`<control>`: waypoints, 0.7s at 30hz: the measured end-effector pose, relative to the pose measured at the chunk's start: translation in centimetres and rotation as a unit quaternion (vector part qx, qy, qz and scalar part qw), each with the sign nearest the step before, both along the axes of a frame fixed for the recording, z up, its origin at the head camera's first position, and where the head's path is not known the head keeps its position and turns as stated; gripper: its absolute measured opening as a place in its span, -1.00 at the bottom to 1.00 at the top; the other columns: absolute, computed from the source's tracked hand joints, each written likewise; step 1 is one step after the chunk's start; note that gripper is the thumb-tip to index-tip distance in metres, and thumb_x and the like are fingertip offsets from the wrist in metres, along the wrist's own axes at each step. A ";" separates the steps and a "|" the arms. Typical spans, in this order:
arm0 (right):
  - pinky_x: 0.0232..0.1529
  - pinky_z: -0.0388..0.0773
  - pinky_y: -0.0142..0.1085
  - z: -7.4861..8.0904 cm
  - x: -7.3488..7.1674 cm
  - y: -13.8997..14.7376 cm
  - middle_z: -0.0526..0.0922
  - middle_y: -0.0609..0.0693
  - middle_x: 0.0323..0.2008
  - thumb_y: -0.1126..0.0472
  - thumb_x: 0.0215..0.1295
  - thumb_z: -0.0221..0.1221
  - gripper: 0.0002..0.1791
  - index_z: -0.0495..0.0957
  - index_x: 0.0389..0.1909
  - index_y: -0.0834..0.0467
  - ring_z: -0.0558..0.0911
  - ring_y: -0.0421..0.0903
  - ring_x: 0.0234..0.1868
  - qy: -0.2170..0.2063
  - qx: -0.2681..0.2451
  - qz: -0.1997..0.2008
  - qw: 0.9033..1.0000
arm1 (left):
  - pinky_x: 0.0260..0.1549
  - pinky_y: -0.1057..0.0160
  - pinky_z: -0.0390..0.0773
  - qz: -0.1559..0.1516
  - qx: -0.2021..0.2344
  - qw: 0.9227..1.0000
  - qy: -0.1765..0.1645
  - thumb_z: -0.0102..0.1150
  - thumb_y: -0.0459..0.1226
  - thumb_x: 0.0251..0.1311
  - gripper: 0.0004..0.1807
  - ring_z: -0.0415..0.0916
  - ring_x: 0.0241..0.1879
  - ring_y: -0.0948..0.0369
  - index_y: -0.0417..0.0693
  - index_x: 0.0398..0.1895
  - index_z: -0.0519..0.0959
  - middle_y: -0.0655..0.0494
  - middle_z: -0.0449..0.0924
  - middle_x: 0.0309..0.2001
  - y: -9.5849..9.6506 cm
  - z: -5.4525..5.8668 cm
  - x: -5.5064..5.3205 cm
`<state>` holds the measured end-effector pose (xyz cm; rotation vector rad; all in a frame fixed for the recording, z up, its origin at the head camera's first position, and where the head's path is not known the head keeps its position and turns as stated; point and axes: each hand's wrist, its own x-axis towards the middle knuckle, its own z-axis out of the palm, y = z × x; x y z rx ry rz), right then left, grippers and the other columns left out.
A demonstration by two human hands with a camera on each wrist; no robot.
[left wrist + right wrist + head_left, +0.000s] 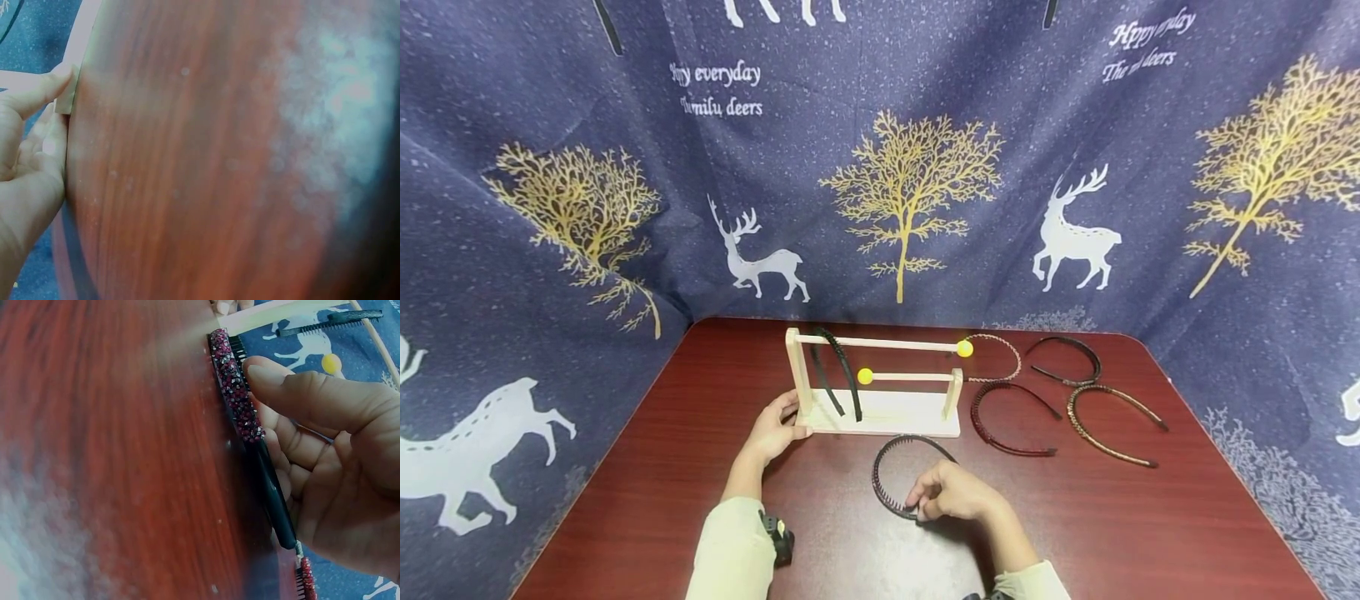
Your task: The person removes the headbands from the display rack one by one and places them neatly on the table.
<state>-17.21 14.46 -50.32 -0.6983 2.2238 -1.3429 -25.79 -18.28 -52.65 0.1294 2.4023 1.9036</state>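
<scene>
A pale wooden rack with two bars tipped by yellow balls stands at the table's middle. My left hand holds the left end of its base, thumb in front, as the left wrist view also shows. One black headband hangs over the upper bar near the left post. In front of the rack, my right hand pinches a toothed black headband near one end. Up close, dark red and silver stones cover part of this headband, and its end is plain black. It is at or just above the tabletop.
Right of the rack lie a dark red headband, a gold one, a black one and a light beaded one partly behind the rack. A deer-print cloth hangs behind the reddish-brown table.
</scene>
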 end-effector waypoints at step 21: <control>-0.19 0.57 -0.27 5.9 -1.6 -1.2 0.62 0.18 -0.27 0.39 0.16 0.19 -0.77 0.56 -0.16 0.39 0.58 -0.04 -0.26 0.101 -0.064 -0.050 0.992 | 0.22 0.13 0.26 0.000 -0.003 1.000 0.001 0.27 -0.64 -0.17 -0.18 0.18 0.26 -0.08 -0.32 0.29 0.23 -0.24 0.27 0.24 -0.1 -0.2 -0.1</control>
